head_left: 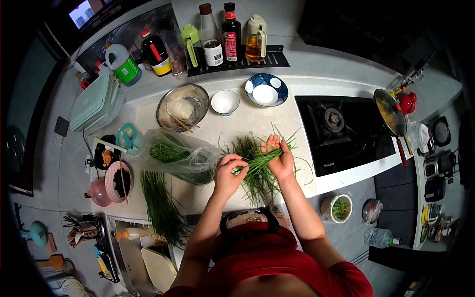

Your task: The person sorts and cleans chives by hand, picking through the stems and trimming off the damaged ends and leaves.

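Bunch of long, thin, dark-green leafy stems (262, 161) is held between the two bare hands, in front of the red-clad torso and over the pale stone countertop (210, 129). Its long axis runs obliquely, from near the left hand's fingertips up and rightward across the right palm, loose tips fanning out beyond. Right hand (282, 164): palm turned upward, fingers bent, bunch cradled across it; grip looks loose rather than clenched. Left hand (228, 174): fingers curled, tips drawn together beside the lower-left end of the bunch, with a small pale bit showing there. Cannot tell whether it pinches stem ends or only rests against them. Relation of note: the left hand is nearer that lower-left end, the right hand nearer the middle and the loose tips; the stems bridge the gap between the hands. A loose, tangled heap of the same greens (256, 192) spreads beneath and around the bunch. Just left of the left hand, a clear plastic bag (204, 150) holds more greens. Farther left, a long straight bundle of dark-green stems (157, 203) lies with its axis roughly toward the person, reaching past the counter's near edge.
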{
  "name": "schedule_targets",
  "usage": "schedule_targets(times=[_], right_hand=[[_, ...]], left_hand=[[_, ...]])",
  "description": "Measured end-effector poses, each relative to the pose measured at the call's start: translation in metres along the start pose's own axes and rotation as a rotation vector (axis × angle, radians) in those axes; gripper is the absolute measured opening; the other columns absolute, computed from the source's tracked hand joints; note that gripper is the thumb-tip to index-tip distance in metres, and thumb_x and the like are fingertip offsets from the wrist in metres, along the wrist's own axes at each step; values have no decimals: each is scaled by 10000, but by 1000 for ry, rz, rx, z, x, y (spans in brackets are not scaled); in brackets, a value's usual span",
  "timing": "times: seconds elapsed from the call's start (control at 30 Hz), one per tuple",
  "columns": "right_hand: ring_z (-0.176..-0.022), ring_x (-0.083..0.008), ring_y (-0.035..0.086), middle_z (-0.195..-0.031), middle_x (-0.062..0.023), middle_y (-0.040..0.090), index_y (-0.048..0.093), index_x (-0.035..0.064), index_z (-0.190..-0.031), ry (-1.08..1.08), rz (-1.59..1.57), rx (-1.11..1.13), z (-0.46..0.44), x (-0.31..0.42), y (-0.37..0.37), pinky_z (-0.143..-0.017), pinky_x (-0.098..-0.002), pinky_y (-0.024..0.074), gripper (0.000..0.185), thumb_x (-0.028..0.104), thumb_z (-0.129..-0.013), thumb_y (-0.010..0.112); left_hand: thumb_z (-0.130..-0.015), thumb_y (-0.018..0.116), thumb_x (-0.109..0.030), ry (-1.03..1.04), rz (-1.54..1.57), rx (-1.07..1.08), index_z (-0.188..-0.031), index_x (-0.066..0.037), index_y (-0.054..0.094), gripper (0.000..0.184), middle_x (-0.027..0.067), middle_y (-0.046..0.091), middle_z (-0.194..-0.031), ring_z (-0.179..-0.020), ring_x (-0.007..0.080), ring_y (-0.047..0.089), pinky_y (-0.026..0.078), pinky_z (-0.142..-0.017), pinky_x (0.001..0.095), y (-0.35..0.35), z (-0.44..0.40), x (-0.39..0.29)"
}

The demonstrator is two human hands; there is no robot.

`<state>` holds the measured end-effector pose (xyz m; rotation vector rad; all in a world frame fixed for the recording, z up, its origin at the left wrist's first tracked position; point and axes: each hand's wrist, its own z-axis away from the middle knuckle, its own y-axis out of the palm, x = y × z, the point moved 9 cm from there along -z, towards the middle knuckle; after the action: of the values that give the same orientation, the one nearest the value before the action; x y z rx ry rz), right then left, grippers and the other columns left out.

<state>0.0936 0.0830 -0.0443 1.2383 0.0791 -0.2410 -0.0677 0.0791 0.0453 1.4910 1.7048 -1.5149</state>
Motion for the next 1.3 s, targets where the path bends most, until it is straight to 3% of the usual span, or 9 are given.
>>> schedule_targets(times=[0.47,0.93,1.03,1.17,1.3], right_hand=[[-970,-227,536,-951,-76,567,484,49,-948,14,-61,7,0,-2,-7,-961,-481,317,231,236,-918,351],[-953,-227,544,-923,-71,572,477,64,-967,44,-52,-85,0,-18,-19,-960,-492,309,249,246,-924,311],[-922,-231,559,-905,-67,573,476,68,-879,59,-58,-114,2,-21,-20,-946,-493,327,248,273,-918,340],[-763,-227,575,-763,-73,555,416,93,-682,32,159,-190,6,-18,-31,-895,-485,387,325,324,-906,374],[-641,-209,547,-639,-65,499,364,114,-590,-17,201,-257,6,-17,-37,-847,-463,438,389,344,-903,384]], left_hand=[[-611,677,-46,134,-252,-64,-724,-76,614,133,42,515,-870,-828,236,491,413,-706,334,0,1,-25],[-599,686,-71,164,-294,-88,-709,-94,635,124,17,535,-808,-792,221,494,413,-674,328,1,-4,-35],[-598,677,-68,163,-295,-84,-685,-90,628,102,17,535,-793,-783,223,493,411,-669,331,2,-4,-34],[-586,665,-73,150,-307,-82,-645,-90,608,84,18,534,-785,-771,229,491,403,-666,346,3,-2,-32],[-571,659,-108,88,-412,-234,-608,-104,589,80,17,537,-767,-755,230,497,392,-671,365,-5,4,-22]])
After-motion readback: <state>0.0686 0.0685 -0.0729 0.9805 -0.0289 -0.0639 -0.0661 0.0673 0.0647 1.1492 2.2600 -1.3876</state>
